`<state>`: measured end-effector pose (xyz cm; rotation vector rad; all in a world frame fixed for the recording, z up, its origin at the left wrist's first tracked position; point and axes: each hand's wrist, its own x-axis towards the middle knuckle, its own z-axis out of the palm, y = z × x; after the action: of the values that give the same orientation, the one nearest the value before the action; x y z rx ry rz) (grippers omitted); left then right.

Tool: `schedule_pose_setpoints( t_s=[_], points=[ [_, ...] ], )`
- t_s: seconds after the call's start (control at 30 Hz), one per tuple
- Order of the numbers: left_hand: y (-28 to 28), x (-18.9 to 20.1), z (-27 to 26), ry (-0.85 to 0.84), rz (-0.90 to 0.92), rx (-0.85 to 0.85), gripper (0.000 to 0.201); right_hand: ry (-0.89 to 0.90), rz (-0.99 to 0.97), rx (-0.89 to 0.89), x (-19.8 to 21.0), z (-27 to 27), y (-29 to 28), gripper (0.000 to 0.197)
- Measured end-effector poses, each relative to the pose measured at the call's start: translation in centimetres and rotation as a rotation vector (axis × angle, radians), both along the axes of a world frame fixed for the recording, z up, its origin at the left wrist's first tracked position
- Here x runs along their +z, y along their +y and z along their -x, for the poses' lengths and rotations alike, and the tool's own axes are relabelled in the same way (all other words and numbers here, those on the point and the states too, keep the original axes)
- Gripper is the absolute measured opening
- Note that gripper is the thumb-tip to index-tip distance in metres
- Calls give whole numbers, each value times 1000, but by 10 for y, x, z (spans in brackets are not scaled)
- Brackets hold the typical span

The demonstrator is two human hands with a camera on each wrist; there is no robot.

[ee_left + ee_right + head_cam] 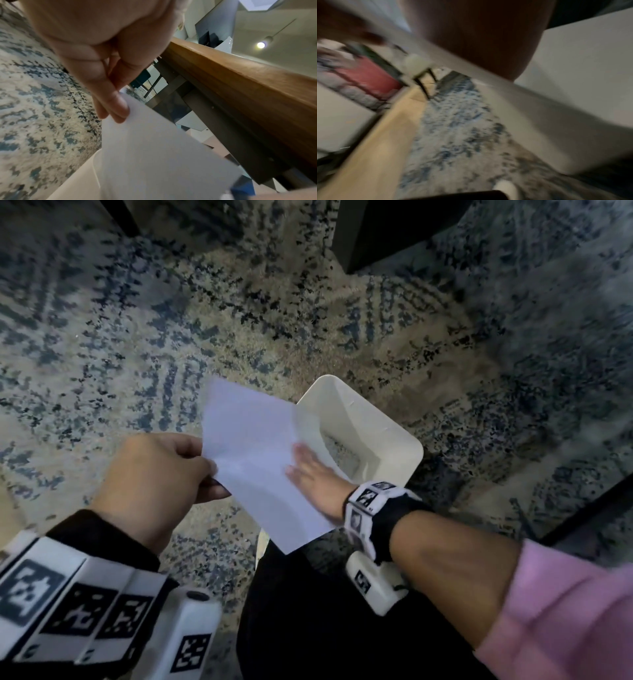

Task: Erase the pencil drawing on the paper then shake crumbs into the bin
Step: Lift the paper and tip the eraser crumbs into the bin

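A white sheet of paper [253,460] is held tilted beside and partly over a white rectangular bin [383,419] that stands on the rug. My left hand [161,470] pinches the sheet's left edge; the left wrist view shows its fingers [113,104] curled on the paper [154,155]. My right hand [315,474] lies flat with straight fingers against the sheet's right side, just above the bin's opening, and it looks blurred. Pale bits lie on the bin's floor. The right wrist view is smeared; it shows only the dark palm [479,40] and a pale surface.
A blue and beige patterned rug [171,337] covers the floor. A wooden table edge [240,86] runs above the left hand. Dark furniture legs [376,231] stand at the top of the head view. My dark-clad knee [308,611] is just below the paper.
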<state>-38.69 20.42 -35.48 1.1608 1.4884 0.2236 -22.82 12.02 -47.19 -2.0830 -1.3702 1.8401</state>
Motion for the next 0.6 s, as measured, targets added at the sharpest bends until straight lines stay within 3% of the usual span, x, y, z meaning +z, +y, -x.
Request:
schedule_pose_setpoints(
  t_s=[0.07,0.13,0.27,0.33,0.4,0.5,0.53,0.6],
  points=[
    [0,5,0,20,-2,-12,16,-245,241,-141,-20,-27,-4,62],
    [-1,7,-3,20,22,-3,23,-313,247,-187,-15,-38,-1,68],
    [-4,8,-14,25,59,8,29,82,-196,-82,32,2,11,65],
    [-5,12,-16,15,67,-12,29,156,-162,-55,28,14,1,60],
    [-5,16,-12,35,40,-74,24,58,47,-132,6,-2,-9,60],
    [-6,20,-1,108,-19,-215,16,-233,368,-212,-16,-40,-13,63],
    [-5,20,1,115,-18,-231,16,-298,354,-211,-17,-46,-7,64],
    [-4,18,1,126,2,-247,15,-297,131,-190,-13,-42,9,65]
  ],
)
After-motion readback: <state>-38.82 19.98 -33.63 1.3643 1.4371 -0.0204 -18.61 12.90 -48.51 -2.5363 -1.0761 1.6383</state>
